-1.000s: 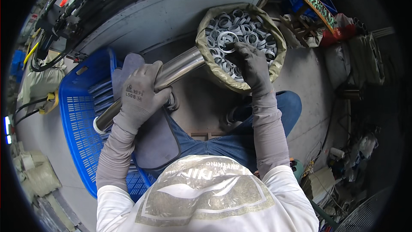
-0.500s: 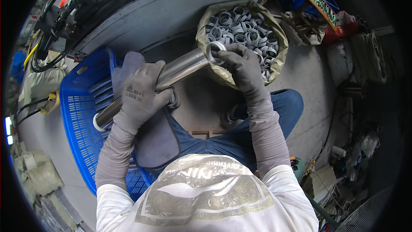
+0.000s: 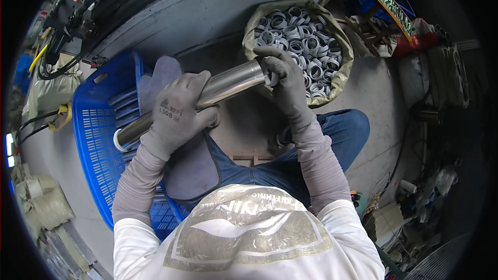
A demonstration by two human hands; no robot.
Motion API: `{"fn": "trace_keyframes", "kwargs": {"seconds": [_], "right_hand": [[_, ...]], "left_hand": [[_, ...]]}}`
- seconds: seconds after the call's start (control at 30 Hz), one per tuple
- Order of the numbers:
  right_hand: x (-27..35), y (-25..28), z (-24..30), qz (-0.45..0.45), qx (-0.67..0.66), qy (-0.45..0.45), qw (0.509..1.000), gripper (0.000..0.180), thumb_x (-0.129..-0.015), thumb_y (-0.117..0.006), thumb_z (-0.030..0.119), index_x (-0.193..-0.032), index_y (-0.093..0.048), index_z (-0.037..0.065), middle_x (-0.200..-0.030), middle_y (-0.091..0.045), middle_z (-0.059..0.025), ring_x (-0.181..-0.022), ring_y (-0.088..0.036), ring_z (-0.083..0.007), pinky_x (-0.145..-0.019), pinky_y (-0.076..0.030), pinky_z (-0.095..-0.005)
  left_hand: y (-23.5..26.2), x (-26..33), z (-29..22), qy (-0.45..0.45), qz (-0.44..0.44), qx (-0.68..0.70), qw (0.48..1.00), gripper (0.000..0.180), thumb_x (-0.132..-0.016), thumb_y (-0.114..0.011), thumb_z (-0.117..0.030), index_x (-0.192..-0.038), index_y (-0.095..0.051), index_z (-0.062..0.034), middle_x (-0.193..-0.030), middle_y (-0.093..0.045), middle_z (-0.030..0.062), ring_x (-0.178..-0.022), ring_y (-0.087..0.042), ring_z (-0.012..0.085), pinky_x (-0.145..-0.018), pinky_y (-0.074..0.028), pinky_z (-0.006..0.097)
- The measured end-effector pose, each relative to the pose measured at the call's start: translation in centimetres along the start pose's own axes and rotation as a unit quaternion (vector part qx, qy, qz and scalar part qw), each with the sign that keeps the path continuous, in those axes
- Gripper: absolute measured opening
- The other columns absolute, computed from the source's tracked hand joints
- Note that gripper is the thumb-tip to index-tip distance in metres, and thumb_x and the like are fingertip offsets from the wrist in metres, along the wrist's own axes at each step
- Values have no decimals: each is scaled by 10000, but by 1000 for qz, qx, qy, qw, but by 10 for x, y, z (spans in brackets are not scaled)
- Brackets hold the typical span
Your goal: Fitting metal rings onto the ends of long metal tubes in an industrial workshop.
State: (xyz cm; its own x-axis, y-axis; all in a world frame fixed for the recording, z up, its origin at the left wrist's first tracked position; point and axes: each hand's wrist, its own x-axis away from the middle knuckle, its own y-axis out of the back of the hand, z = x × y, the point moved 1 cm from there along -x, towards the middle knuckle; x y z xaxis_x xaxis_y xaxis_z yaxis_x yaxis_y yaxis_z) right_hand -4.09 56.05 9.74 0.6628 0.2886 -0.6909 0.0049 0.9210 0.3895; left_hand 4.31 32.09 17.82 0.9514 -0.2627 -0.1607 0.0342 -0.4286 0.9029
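My left hand (image 3: 179,111), in a grey glove, is wrapped round a shiny metal tube (image 3: 233,84). The tube slants from the lower left up to the right, and a pale ring (image 3: 120,141) sits around its lower end. At the upper end my right hand (image 3: 286,80), gloved too, grips a grey ring (image 3: 272,78) against the tube's mouth. Fingers hide part of that ring, so how far it is seated cannot be made out. Beyond the right hand stands a sack (image 3: 346,72) full of similar grey rings (image 3: 311,45).
A blue plastic basket (image 3: 92,148) on my left contains several metal tubes (image 3: 123,105). A grey pad (image 3: 192,176) covers my left thigh. Machinery with a long pale panel (image 3: 207,15) runs along the far side. Cluttered bags and scraps (image 3: 389,223) lie at right.
The ring in my right hand has gone from tilted and open to view to pressed at the tube's end, mostly covered by fingers. Left hand and tube have shifted slightly right.
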Motion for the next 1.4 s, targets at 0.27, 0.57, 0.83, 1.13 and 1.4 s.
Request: {"fn": "trace_keyframes", "kwargs": {"seconds": [0.27, 0.57, 0.83, 1.13, 1.4], "right_hand": [[-5, -13, 25, 28, 44, -92, 994, 366, -836, -649, -2, -1200, -667, 34, -1058, -740, -140, -949, -736, -304, -866, -573, -360], [-5, -38, 27, -41, 5, -176, 984, 194, -928, -560, 26, -1054, -705, -1, -1070, -722, -161, -945, -709, -321, -884, -565, -381], [8, 18, -116, -20, 126, -420, 898, 471, -951, -671, 299, -1324, -654, 11, -1309, -651, -231, -1225, -624, -376, -1054, -489, -412], [55, 3, -187, 287, 387, -362, 798, 573, -863, -725, 328, -1411, -601, 215, -1370, -612, -191, -1278, -586, -385, -1048, -487, -473], [-30, 46, -100, 31, -131, -465, 875, 501, -920, -702, 235, -1357, -599, 13, -990, -677, -72, -914, -694, -160, -830, -572, -304]], "left_hand": [[-2, 0, -2, -15, 29, -24, 999, 631, -726, -761, -219, -1295, -610, 9, -1139, -685, 199, -1057, -668, 375, -931, -526, 466], [-3, 2, 2, -38, 31, -46, 998, 716, -716, -820, -231, -1338, -558, 8, -1159, -656, 183, -1077, -641, 347, -951, -506, 452], [27, 39, 19, 37, 19, -151, 988, 646, -747, -781, -178, -1343, -580, -31, -1184, -633, 180, -1135, -591, 386, -1030, -432, 509], [41, 52, 35, 50, 68, -155, 984, 761, -696, -756, -145, -1420, -541, -54, -1250, -582, 216, -1161, -567, 432, -1041, -430, 517], [85, -135, 79, -92, -223, -321, 916, 535, -870, -690, -197, -1385, -569, -117, -1155, -652, 142, -1127, -613, 342, -960, -491, 473]]}}
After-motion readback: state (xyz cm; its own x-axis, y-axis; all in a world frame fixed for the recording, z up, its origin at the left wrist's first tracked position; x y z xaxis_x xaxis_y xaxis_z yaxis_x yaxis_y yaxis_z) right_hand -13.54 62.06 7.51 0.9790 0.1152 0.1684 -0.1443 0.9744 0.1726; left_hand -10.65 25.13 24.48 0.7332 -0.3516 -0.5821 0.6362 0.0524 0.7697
